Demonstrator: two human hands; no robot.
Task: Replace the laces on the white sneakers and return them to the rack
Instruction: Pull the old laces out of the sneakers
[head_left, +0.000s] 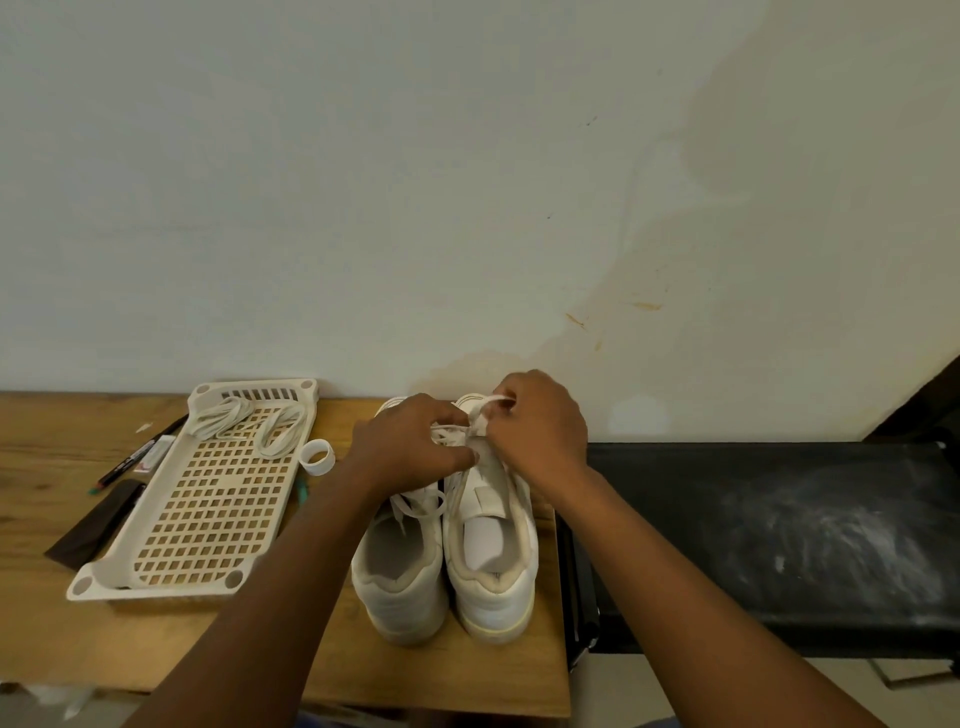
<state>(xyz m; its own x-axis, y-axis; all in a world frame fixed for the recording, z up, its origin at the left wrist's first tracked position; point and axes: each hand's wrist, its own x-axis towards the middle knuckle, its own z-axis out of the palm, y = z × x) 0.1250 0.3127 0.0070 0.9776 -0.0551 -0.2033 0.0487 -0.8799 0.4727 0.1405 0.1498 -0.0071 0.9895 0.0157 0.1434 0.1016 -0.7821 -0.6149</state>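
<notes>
Two white sneakers stand side by side on the wooden table, heels toward me: the left sneaker (397, 571) and the right sneaker (493, 566). Both hands work over the right sneaker's front eyelets. My left hand (410, 447) pinches the white lace (451, 434) near the eyelets. My right hand (540, 421) grips a loop of the same lace and lifts it above the toe. The toes of both sneakers are hidden behind my hands. Two loose cream laces (249, 421) lie coiled in a perforated cream tray (208, 519) to the left.
A white paper ring (318, 457) sits beside the tray. Pens (135, 457) and a dark pouch (93, 525) lie left of the tray. A black, dusty rack top (779, 519) adjoins the table (52, 639) on the right. The wall is close behind.
</notes>
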